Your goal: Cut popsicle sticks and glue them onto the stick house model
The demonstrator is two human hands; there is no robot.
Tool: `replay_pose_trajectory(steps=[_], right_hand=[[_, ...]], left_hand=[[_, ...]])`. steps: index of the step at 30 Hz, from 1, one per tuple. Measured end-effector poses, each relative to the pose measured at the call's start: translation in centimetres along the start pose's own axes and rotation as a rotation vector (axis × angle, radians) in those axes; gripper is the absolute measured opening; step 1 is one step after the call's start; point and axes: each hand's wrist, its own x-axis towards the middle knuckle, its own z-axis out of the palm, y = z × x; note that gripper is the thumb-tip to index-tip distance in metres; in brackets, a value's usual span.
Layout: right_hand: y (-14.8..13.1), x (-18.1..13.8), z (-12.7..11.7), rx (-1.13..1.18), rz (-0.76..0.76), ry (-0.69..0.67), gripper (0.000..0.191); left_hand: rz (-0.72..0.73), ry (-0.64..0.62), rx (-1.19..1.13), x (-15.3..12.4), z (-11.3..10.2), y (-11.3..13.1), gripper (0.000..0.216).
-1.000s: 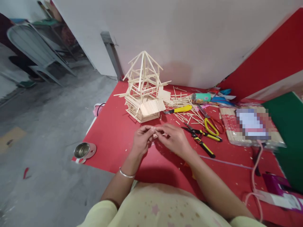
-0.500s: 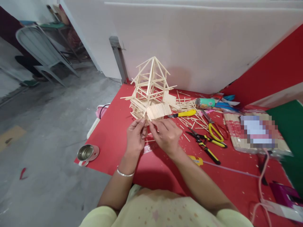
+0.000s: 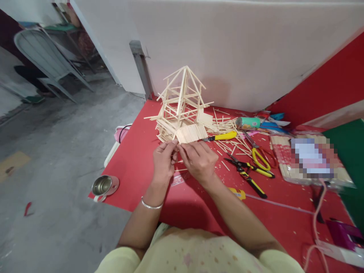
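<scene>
A model house frame of thin wooden sticks [image 3: 179,108] stands on the red table [image 3: 136,167], with a pointed open roof and a slatted panel [image 3: 191,133] low at its front. My left hand [image 3: 165,157] is closed in a pinch at the front lower corner of the model. Close beside it, my right hand [image 3: 199,157] also pinches, just below the slatted panel. The fingertips of both hands nearly meet. Whatever lies between them is too small and covered to make out.
Loose sticks [image 3: 224,127] lie right of the model. Nearby are a yellow cutter knife [image 3: 224,135], scissors [image 3: 260,157], black-and-yellow pliers [image 3: 251,182], a green bottle [image 3: 248,122] and packed sticks [image 3: 284,159]. A metal mug [image 3: 104,185] stands at the left corner. A white wall [image 3: 241,57] rises behind.
The view has shifted slightly. Both hands stay pinched at the model's front corner with hardly any movement; the model and tools keep their places.
</scene>
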Motion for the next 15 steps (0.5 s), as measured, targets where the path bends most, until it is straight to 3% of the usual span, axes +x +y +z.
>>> replay_pose_trajectory(steps=[15], right_hand=[[0.19, 0.21, -0.03, -0.017, -0.05, 0.026, 0.019]], left_hand=[[0.186, 0.078, 0.148, 0.28, 0.39, -0.33, 0.031]])
